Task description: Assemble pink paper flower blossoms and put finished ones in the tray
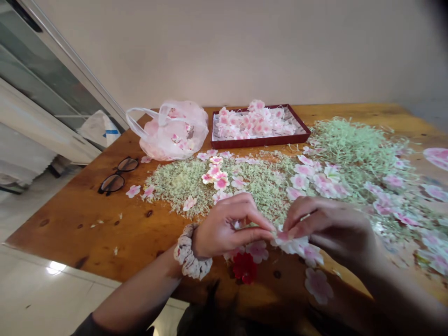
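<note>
Two hands: left (pixel 227 228), right (pixel 329 228), pinching papery pink blossom (pixel 290 243).

A pale artificial blossom (pixel 290 243), white with pink-tinged petals, sits crumpled and tilted, pinched between the fingertips of the left hand (pixel 227 225) and the right hand (pixel 325 228). Its petals bunch together at the pinch, and their soft edges flare out toward the right. It is held above the wooden table (pixel 87 224), close to the front edge, around the middle.

Home craft space: wooden table (pixel 87 224), tiled floor (pixel 42 298), eyeglasses (pixel 117 175), plastic bag (pixel 171 133), loose artificial pink blossoms (pixel 215 179).
</note>
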Motion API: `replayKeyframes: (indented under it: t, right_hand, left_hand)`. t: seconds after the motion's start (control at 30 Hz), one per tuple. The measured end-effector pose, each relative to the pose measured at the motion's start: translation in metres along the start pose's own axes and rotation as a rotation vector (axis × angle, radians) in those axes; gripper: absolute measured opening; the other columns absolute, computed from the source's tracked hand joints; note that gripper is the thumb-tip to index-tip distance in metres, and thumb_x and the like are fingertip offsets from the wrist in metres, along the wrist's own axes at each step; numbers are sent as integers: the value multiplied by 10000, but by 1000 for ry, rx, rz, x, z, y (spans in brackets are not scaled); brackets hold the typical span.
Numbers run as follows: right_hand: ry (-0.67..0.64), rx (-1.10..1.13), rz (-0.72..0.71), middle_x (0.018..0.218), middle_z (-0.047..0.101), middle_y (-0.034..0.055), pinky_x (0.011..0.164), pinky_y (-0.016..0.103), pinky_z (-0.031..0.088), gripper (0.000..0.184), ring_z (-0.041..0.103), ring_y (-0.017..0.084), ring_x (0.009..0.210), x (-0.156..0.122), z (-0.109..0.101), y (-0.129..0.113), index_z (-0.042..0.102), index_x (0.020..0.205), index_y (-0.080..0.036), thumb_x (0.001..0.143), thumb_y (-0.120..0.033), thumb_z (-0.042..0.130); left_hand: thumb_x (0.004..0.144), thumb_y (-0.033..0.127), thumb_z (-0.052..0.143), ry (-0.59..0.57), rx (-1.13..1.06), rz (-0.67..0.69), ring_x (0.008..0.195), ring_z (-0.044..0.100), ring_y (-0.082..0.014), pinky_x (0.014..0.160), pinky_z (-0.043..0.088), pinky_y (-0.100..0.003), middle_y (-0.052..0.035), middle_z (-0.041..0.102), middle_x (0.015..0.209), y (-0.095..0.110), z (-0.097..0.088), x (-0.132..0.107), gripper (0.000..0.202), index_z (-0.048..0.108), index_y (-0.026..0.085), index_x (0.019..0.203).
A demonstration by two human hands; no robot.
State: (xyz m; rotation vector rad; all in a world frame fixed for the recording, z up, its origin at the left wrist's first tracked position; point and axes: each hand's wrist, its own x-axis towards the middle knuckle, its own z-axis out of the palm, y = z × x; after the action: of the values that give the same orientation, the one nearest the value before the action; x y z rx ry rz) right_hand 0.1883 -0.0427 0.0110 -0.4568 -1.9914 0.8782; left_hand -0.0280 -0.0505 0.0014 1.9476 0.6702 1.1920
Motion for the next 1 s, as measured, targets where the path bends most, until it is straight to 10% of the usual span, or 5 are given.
replayKeyframes:
  t: [1.0]
  right_hand:
    - [-60,96,-22,805,683,54,674,271,521,103,643,132,744,-2,4,-6,713,891,-173,848,-163,620]
  left_hand:
    - [747,222,724,-26,-50,102,570,486,-73,553,407,-203,11,560,633,0,3,0,65,697,166,768]
